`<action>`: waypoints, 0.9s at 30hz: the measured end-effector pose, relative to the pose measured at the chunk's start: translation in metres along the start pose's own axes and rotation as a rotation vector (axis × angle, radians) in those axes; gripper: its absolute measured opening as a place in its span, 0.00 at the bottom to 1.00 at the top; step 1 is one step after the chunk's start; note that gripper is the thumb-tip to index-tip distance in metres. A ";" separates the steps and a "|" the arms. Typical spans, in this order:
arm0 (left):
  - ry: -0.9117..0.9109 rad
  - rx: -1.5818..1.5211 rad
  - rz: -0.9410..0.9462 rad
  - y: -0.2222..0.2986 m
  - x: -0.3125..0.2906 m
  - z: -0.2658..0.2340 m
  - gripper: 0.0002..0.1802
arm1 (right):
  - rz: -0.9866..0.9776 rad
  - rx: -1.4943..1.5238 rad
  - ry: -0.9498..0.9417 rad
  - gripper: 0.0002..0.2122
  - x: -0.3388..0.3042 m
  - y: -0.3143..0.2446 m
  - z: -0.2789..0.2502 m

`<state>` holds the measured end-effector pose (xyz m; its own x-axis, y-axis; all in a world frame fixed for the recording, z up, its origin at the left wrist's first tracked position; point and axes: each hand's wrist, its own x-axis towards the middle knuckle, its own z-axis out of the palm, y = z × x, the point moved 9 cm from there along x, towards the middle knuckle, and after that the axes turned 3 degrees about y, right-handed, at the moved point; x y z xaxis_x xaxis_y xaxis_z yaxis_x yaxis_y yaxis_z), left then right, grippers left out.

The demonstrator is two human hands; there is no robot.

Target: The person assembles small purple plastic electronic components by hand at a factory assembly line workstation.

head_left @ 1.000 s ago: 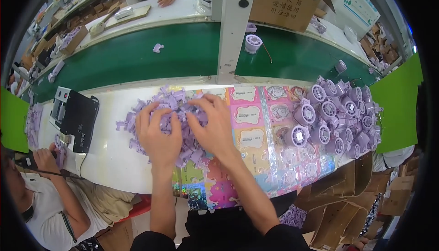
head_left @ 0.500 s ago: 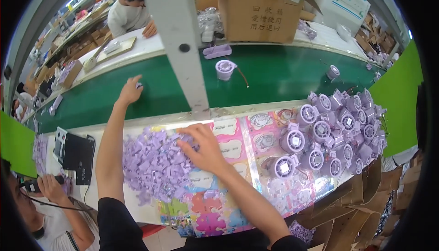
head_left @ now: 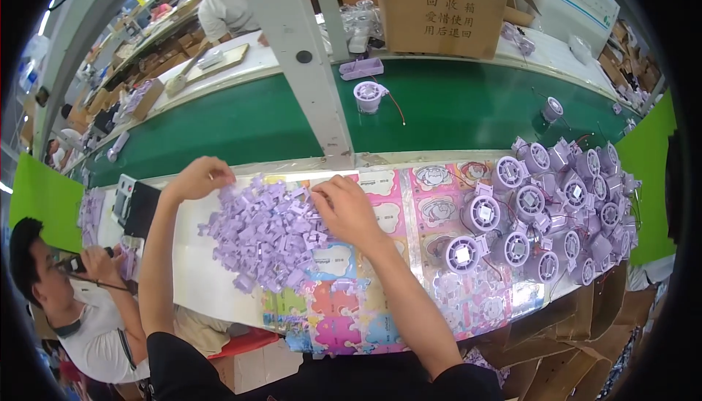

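Note:
A heap of small light-purple plastic parts [head_left: 267,236] lies on the white and colourfully printed worktop in front of me. At the heap's upper left edge, my left hand [head_left: 199,180] hovers with fingers loosely curved and apart; nothing shows in them. My right hand [head_left: 347,211] rests against the heap's upper right side, fingers bent and slightly spread, nearest the loose parts. Its palm side is hidden. To the right stands a large cluster of round purple fan-like housings [head_left: 530,200] with wires, several bearing a white square at the centre.
Beyond the worktop runs a green conveyor belt [head_left: 241,119] carrying a purple housing [head_left: 368,97] with a wire and a purple tray [head_left: 362,69]. A grey post [head_left: 311,72] rises before me. A black device [head_left: 137,207] stands left, near a seated person [head_left: 84,291]. Cardboard boxes [head_left: 570,328] lie lower right.
My left hand has come back from over the belt to the heap's edge. The right hand has shifted slightly along the heap's side. The whole view has turned a little left.

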<state>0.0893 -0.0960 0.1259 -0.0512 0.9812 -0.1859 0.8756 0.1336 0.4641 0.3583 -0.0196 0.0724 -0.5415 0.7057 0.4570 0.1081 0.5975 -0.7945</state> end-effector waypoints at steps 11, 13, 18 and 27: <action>0.192 0.119 0.041 0.073 0.083 -0.018 0.13 | -0.001 0.037 -0.121 0.09 -0.013 0.007 -0.006; 0.265 0.091 0.268 0.096 0.129 -0.004 0.18 | 0.021 0.075 -0.168 0.10 -0.014 0.011 -0.007; 0.300 0.003 0.312 0.137 0.223 0.045 0.39 | 0.034 0.052 -0.172 0.10 -0.017 0.002 -0.013; 0.202 -0.102 0.273 0.124 0.276 0.061 0.26 | 0.156 0.114 -0.169 0.12 -0.014 0.019 -0.027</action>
<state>0.2130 0.1832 0.0791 0.0752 0.9890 0.1272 0.8181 -0.1342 0.5593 0.3901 -0.0076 0.0620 -0.6584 0.7066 0.2594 0.1120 0.4328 -0.8945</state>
